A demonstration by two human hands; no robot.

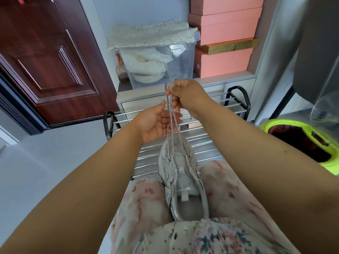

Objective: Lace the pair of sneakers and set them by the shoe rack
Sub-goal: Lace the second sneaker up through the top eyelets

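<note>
Grey sneaker [180, 173] sits btwn knees, toe at 12 toward shoe rack [236, 99]. R hand [185, 94] fingers pinch both lace [171, 114] ends, pulled up. L hand [156, 123] fingers loose, wide, touching laces at 9.

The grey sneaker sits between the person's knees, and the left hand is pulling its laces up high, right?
Not quite: the head view shows the right hand pulling the laces up high. The left hand is open beside them. The grey sneaker does sit between the knees.
</note>
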